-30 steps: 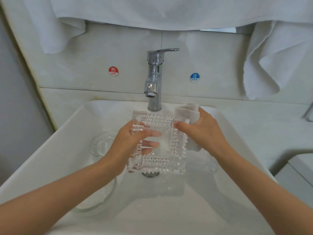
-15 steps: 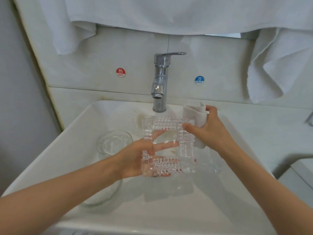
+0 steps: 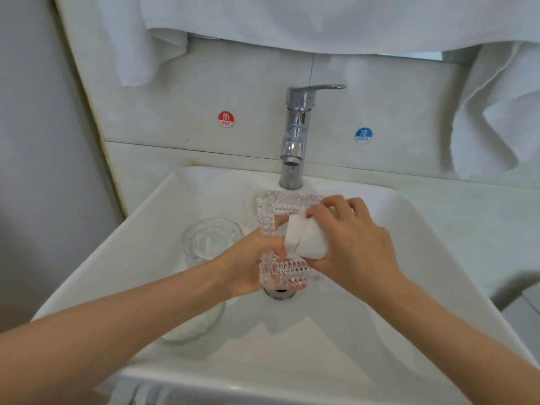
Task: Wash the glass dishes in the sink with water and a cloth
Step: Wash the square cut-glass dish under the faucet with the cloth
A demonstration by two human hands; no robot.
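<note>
Head view: over the drain [image 3: 280, 293] of a white sink [image 3: 409, 258], below a chrome tap [image 3: 295, 135], the left hand [image 3: 248, 264] grips a square cut-glass dish [image 3: 287, 200] by its near left corner, curled round the rim. The right hand [image 3: 356, 249] clutches a folded white cloth [image 3: 304, 241] pressed into the dish; a round bowl [image 3: 211, 236] sits just left.

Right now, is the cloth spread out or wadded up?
Wadded: the cloth is bunched in the right hand, pressed inside the square glass dish.
</note>
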